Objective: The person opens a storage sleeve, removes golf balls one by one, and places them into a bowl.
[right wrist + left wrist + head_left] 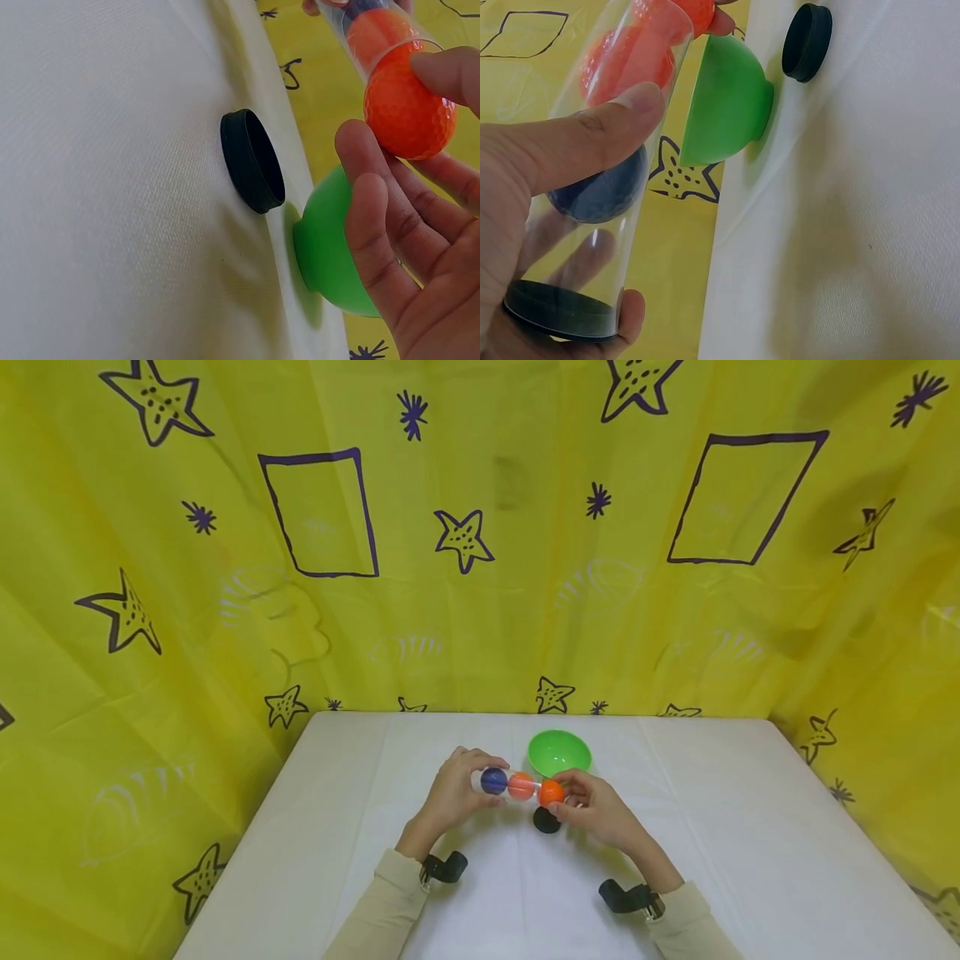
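Observation:
My left hand (pixel 452 787) grips a clear plastic tube (pixel 634 247) with a black base, tilted above the table. Inside it lie a dark blue ball (pixel 604 191) and an orange ball (pixel 622 67). At the tube's open mouth, my right hand (pixel 600 807) pinches another orange golf ball (pixel 409 112) between thumb and fingers, its dimples plain in the right wrist view. That ball sits right at the rim. Below the hands a black cap (pixel 251 161) rests on the table. Just beyond them stands a green bowl (pixel 559 752).
A white-covered table (pixel 360 777) spreads under the hands. Behind it and at both sides hangs a yellow curtain (pixel 525 610) printed with stars and frames. Each wrist wears a black camera mount, the left one (pixel 447 867) and the right one (pixel 622 897).

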Tool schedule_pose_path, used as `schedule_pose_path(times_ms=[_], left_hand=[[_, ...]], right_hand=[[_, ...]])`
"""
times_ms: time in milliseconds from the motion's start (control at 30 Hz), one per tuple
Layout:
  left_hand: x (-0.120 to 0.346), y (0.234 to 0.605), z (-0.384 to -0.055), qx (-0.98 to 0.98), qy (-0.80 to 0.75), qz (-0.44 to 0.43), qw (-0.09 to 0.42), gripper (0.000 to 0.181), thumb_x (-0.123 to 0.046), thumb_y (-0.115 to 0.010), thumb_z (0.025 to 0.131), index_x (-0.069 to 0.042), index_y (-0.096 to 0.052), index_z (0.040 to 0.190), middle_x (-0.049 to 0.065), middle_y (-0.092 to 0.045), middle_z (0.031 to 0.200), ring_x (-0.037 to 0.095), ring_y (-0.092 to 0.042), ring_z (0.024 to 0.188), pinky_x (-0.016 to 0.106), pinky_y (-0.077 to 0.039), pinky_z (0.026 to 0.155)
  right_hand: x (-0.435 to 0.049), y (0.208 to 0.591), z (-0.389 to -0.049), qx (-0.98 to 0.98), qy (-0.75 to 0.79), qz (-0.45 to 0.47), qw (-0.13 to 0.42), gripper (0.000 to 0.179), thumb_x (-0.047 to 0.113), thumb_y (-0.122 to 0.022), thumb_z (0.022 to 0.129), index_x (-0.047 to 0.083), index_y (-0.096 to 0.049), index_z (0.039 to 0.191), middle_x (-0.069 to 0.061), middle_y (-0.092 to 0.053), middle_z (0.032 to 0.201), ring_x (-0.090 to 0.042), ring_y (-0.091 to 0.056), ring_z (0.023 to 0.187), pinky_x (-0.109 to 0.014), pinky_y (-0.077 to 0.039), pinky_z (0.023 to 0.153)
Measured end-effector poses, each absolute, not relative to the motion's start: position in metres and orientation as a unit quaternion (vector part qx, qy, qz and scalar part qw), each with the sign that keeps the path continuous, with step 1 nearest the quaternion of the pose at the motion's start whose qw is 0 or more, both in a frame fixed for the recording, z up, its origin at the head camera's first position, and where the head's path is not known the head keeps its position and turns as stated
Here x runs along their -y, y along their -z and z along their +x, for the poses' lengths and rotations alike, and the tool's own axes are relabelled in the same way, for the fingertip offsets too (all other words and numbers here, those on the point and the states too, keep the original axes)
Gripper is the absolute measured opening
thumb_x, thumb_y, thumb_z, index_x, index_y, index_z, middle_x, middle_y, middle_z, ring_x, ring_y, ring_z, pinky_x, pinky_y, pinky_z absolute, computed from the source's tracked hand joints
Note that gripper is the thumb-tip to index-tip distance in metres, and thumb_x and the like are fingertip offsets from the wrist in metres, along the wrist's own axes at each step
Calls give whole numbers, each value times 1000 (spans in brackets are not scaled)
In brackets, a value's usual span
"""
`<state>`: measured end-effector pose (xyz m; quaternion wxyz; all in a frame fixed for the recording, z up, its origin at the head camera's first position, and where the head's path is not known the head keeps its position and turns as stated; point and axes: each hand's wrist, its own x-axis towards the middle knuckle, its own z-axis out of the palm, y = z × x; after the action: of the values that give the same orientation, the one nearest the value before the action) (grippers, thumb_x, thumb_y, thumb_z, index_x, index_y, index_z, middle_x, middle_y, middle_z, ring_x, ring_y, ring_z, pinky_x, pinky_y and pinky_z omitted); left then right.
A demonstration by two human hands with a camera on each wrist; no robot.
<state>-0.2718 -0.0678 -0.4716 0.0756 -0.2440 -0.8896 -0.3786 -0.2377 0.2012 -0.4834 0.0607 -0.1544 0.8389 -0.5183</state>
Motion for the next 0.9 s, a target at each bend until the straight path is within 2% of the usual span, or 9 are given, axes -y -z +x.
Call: schedule_pose_path(times_ms=[300, 633, 900], left_hand=[[69, 474, -274, 885, 387, -246, 78, 49, -19, -95, 69, -22, -77, 114, -2, -75, 115, 20, -56, 101, 32, -45, 86], [70, 471, -273, 886, 391, -237, 74, 49, -18, -95, 70, -22, -77, 115, -2, -75, 116, 16, -55, 102, 34, -46, 89], [72, 471, -274, 886, 391, -238, 79, 49, -17, -95, 70, -21, -76, 115, -2, -75, 115, 17, -55, 101, 33, -45, 88]], right_hand=[[-204, 480, -238, -842, 524, -122, 45, 43, 19, -79, 89, 2, -62, 125, -10, -69, 99, -19, -62, 84, -24, -54, 71], [-216, 478, -240, -848, 520, -99, 7, 42, 22, -81, 89, 8, -62, 123, -8, -69, 96, -15, -59, 80, -23, -49, 66], [-223, 479, -244, -843, 529, -94, -13, 43, 16, -81, 88, 1, -59, 122, -12, -72, 99, -12, -58, 78, -22, -47, 65]])
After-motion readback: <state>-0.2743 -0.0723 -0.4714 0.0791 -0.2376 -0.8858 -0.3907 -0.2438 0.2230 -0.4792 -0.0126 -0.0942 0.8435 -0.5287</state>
